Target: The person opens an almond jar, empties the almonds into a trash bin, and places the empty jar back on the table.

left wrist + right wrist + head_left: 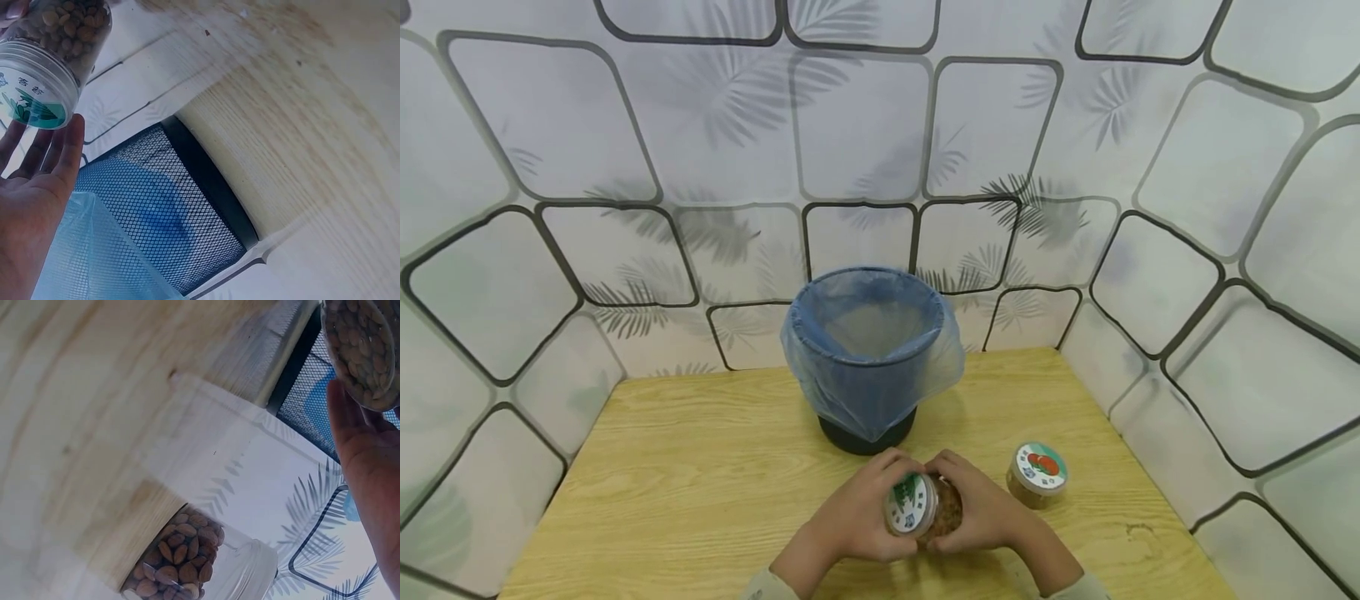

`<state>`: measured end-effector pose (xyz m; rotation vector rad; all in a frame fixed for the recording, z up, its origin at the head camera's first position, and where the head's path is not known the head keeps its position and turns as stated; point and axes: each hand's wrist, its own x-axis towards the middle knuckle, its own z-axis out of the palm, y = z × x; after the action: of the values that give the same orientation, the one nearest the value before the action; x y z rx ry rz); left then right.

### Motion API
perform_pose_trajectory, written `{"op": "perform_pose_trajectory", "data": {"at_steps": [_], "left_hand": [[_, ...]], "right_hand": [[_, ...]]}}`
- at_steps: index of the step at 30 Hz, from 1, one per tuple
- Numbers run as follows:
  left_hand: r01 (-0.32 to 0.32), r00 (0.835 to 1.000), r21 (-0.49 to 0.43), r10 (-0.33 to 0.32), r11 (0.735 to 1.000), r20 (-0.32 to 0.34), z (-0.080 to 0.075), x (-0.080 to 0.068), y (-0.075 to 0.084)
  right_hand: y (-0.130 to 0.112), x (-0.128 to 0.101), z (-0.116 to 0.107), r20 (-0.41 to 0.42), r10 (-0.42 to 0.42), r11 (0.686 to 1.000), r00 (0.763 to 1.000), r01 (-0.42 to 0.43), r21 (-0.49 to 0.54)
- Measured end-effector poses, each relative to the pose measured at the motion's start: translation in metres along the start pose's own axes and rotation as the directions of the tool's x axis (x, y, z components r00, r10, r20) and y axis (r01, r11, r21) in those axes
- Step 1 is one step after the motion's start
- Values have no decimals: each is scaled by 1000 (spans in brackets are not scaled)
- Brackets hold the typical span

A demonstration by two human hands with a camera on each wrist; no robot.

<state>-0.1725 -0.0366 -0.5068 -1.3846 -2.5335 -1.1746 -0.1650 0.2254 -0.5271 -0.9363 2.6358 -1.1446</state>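
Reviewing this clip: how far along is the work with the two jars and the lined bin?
Nothing looks finished: the bin liner looks bare inside from the head view. In hand: the left hand and right hand grip the green-lidded jar tilted above the table, lid on, contents inside. Left: the second jar of almonds stands untouched, lid on, beside the right hand.

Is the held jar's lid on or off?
On: the green-labelled lid caps the jar, held tipped sideways by both hands.
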Motion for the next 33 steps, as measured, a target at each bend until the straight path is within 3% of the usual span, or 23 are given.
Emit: {"op": "perform_pose_trajectory", "data": {"at_steps": [9, 23, 33], "left_hand": [[-17, 1000, -43, 17, 999, -14, 1, -1, -3], [-20, 1000, -67, 19, 998, -15, -2, -4, -4], [39, 999, -95, -40, 995, -5, -3, -4, -4]], "right_hand": [[0, 0, 0, 0, -27, 997, 1000, 27, 70], [-2, 0, 1, -8, -19, 998, 1000, 19, 62], [-7, 0, 0, -12, -2, 1000, 1000, 3, 31]]}}
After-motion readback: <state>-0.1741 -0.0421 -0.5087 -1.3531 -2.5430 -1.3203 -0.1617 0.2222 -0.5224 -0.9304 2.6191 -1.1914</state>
